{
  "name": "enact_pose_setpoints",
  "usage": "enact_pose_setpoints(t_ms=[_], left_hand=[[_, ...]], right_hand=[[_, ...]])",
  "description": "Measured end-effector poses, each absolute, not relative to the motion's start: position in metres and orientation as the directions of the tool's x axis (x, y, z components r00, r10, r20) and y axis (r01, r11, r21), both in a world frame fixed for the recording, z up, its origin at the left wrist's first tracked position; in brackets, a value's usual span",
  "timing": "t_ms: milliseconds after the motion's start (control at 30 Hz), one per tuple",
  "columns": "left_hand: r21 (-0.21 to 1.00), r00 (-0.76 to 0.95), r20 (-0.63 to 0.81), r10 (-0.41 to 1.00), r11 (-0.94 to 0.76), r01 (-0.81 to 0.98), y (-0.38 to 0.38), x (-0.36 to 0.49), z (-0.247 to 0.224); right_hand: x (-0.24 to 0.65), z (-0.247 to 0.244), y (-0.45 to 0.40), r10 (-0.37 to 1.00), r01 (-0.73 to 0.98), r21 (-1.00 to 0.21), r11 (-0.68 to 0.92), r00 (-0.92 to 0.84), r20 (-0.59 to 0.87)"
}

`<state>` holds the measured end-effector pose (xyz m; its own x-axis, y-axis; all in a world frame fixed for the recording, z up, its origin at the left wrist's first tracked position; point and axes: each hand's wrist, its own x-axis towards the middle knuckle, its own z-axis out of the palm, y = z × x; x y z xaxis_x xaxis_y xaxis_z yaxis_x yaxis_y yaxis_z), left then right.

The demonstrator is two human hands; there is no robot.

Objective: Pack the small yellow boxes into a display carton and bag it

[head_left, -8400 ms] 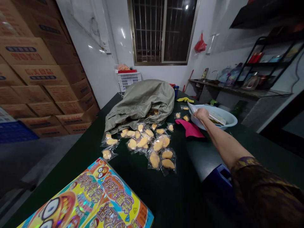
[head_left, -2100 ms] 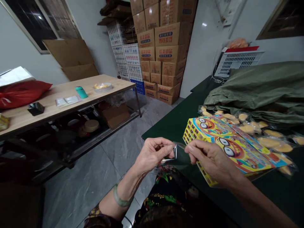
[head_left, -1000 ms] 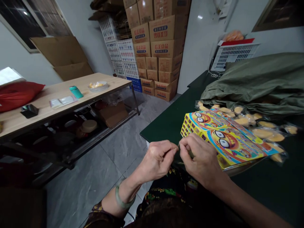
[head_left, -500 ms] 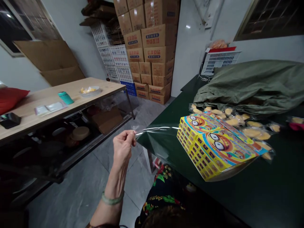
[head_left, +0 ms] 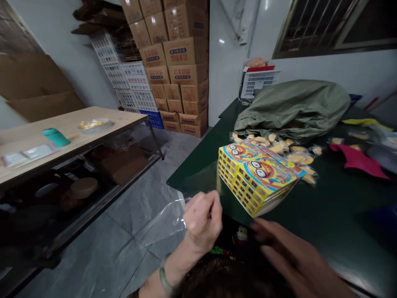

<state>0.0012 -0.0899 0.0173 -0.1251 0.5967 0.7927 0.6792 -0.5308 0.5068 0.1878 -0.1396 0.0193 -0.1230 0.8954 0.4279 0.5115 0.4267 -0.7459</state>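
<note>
The left hand [head_left: 203, 217] was closed in a tight pinch on the edge of a clear plastic bag [head_left: 161, 221], with a green bangle [head_left: 163, 276] on its wrist. The right hand [head_left: 288, 258] lay at about 4 o'clock, blurred, its fingers apart; whether they gripped anything could not be told. The bag trailed toward 9 o'clock from the pinch. It looked very light, soft and slippery, a thin film apt to crease, so its edge seemed the surest place to hold. At 1 o'clock, a stack of yellow cartoon-printed boxes [head_left: 257, 174] sat on the dark green surface [head_left: 328, 211], looking stiff and light, best taken by its long sides. Beyond it lay sealed sachets of yellow food [head_left: 297, 158] at the opening of an olive woven sack [head_left: 291, 108], with a crimson cloth [head_left: 356, 159] farther off at 2 o'clock.
</note>
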Motion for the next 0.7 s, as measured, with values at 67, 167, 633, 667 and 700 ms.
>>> enact_pose_setpoints(t_ms=[67, 167, 633, 667, 700], left_hand=[[0.452, -0.039, 0.825, 0.564, -0.617, 0.644, -0.093, 0.014, 0.007], [0.350, 0.002, 0.897, 0.442, -0.712, 0.609, -0.089, 0.026, -0.002], [0.783, -0.152, 0.602, 0.784, -0.542, 0.306, 0.011, -0.030, 0.058], [0.891, -0.123, 0.440, 0.889, -0.417, 0.179, 0.040, -0.029, 0.059], [0.963, -0.029, 0.263, 0.964, -0.260, 0.070, 0.068, -0.024, 0.058]], right_hand=[[0.165, 0.019, -0.126, 0.925, 0.400, -0.834, 0.380, -0.187, 0.331], [0.138, 0.022, -0.109, 0.972, 0.230, -0.948, 0.221, -0.125, 0.197], [0.192, 0.009, -0.089, 0.842, 0.380, -0.792, 0.477, 0.059, 0.536], [0.196, 0.007, -0.089, 0.828, 0.391, -0.771, 0.502, 0.040, 0.559], [0.198, 0.005, -0.088, 0.815, 0.394, -0.757, 0.521, 0.032, 0.578]])
